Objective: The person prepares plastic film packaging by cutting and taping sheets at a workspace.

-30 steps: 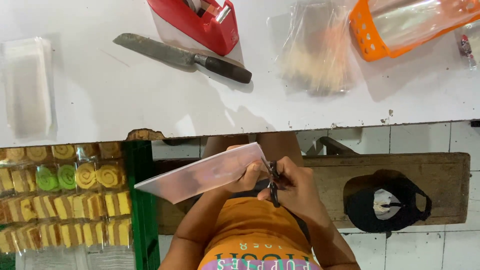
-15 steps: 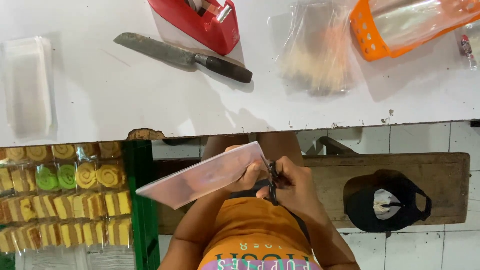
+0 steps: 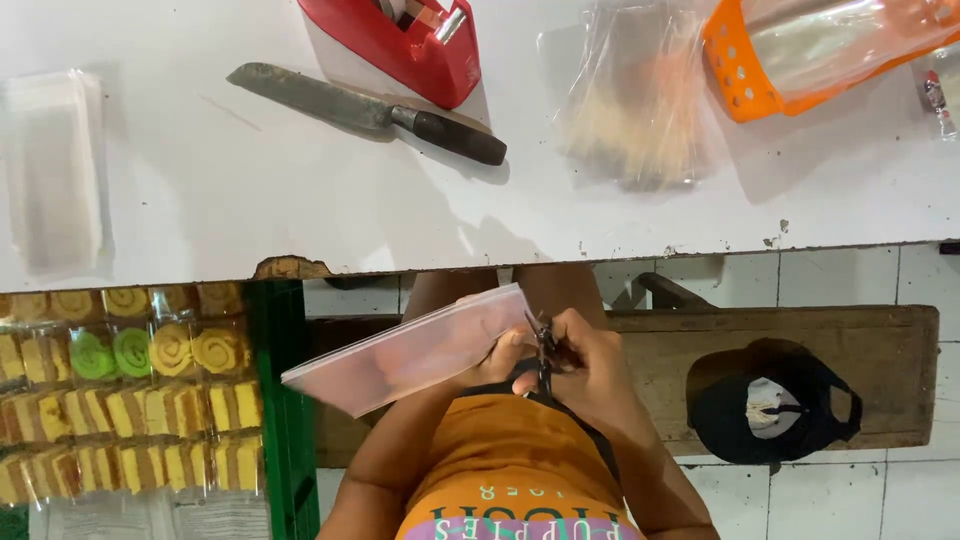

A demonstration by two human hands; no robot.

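Glossy clear plastic bag (image 3: 410, 350), dull metal knife (image 3: 365, 110), shiny red plastic tape dispenser (image 3: 400, 45), worn wooden bench (image 3: 790, 360)

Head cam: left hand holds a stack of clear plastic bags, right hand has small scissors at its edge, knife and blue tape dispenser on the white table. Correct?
One error: the tape dispenser is red, not blue, as the head view shows. The rest stands: the left hand holds the stack of clear plastic bags, the right hand has the small dark scissors at its edge, and the dark-handled knife lies on the white table.
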